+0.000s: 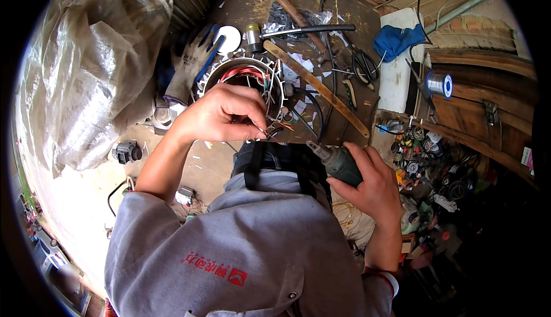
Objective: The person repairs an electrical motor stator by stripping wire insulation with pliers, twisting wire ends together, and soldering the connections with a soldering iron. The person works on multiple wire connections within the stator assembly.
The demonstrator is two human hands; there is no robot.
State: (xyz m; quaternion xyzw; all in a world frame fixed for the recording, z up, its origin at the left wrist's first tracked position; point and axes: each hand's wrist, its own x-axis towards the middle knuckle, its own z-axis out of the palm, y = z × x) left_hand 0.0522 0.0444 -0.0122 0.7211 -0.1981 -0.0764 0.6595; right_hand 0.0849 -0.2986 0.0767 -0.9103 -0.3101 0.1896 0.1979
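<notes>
Left hand (221, 115): sitting at centre frame, fingers curled nearly closed, thumb and fingertips pinching a small bundle of thin wire leads (270, 126) that are trailing out of the motor stator (248, 78) just above it; the hand is overlapping the lower rim of the stator's white-toothed ring, and the coloured windings are showing inside. Right hand (370, 188): lying lower right of centre, wrapped firmly around the green body of a handheld rotary tool (336, 161), fingers closed on it. The tool's long axis is running from lower right to upper left, its dark chuck tip pointing toward the pinched leads and standing near them but apart; whether a bit is fitted in the chuck is probably beyond what this view resolves. The leads are lying up and to the left of the right hand, and the left hand is by far the nearer of the two. Outward from the hands: a grey work glove (192, 64) is resting upper left of the stator, a long wooden stick (318, 87) is crossing diagonally to its right, black-handled scissors (363, 64) are lying beyond that, a blue cloth (396, 40) is draped over a white block at upper right, a spool of solder wire (441, 83) is sitting on the wooden box at right, and a large plastic sack (86, 70) is filling the upper left.
</notes>
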